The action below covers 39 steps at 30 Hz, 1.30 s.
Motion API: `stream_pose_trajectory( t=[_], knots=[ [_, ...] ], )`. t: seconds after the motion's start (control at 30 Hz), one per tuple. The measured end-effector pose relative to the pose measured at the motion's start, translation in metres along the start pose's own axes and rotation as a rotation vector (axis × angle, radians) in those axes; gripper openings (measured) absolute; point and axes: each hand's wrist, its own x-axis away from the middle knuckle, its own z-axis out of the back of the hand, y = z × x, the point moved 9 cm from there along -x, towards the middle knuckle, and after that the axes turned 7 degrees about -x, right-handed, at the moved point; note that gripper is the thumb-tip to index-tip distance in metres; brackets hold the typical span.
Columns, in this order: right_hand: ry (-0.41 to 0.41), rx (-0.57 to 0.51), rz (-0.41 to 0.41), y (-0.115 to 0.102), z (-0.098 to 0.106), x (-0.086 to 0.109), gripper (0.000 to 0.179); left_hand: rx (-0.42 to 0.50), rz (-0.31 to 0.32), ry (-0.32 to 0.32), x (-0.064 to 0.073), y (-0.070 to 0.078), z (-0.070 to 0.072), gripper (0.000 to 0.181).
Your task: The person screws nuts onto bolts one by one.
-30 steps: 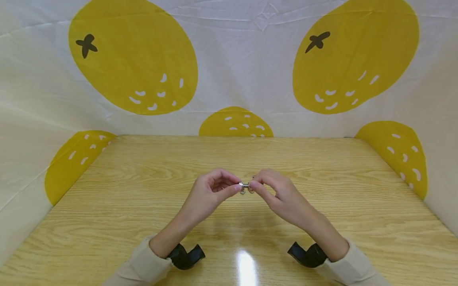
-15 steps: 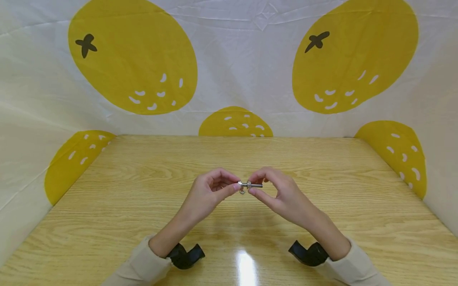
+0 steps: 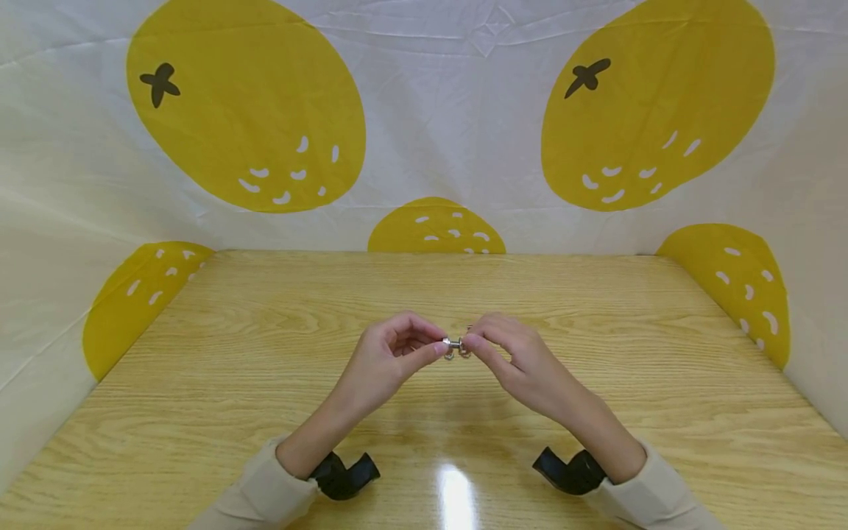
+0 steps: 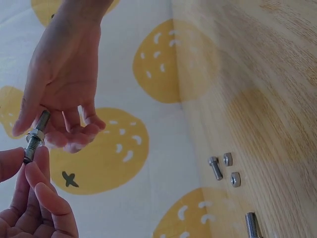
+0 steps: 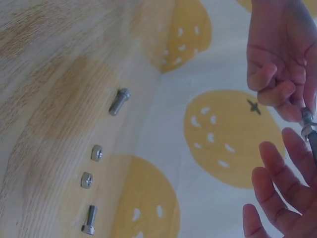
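Above the table, my left hand pinches the head end of a metal bolt between thumb and fingers. A hex nut sits partway along the bolt's threads, clearest in the left wrist view. My right hand has its thumb and index finger at this nut, pinching it, and they cover the bolt's free end in the head view. In the right wrist view its other fingers are spread, and the bolt is partly cut off at the right edge.
On the wooden table beyond the hands lie two loose nuts, a bolt and another bolt. The hands mostly hide them in the head view. A white cloth with yellow fruit prints surrounds the table.
Half a second ago the right thumb and index finger stood apart around the nut, baring the bolt's free end. Now they have come together and rolled over it. The left hand stays still.
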Motion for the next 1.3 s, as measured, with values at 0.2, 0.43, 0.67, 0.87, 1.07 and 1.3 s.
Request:
stream_pose_trajectory(
  t=[0.2,0.43,0.67,0.87,1.07,1.3],
  knots=[
    [0.017,0.009,-0.007,-0.002,0.003,0.001,0.023,-0.012,0.004,0.007,0.0,0.0,0.0,0.017],
    [0.044,0.014,0.135,-0.011,0.004,0.001,0.022,-0.009,0.004,0.008,0.0,0.0,0.0,0.018],
    [0.023,0.001,0.083,-0.008,0.002,0.002,0.014,-0.009,0.012,0.012,0.0,-0.002,0.001,0.016],
    [0.009,0.014,0.012,-0.002,0.001,0.001,0.01,-0.007,-0.002,0.004,0.0,-0.001,-0.001,0.018],
    [-0.004,0.015,-0.078,0.003,0.001,0.002,0.019,-0.009,0.0,0.007,0.0,-0.001,-0.001,0.018],
    [0.019,-0.006,0.09,-0.008,-0.003,0.001,0.025,-0.014,-0.008,0.009,0.0,-0.001,0.0,0.017]
  ],
)
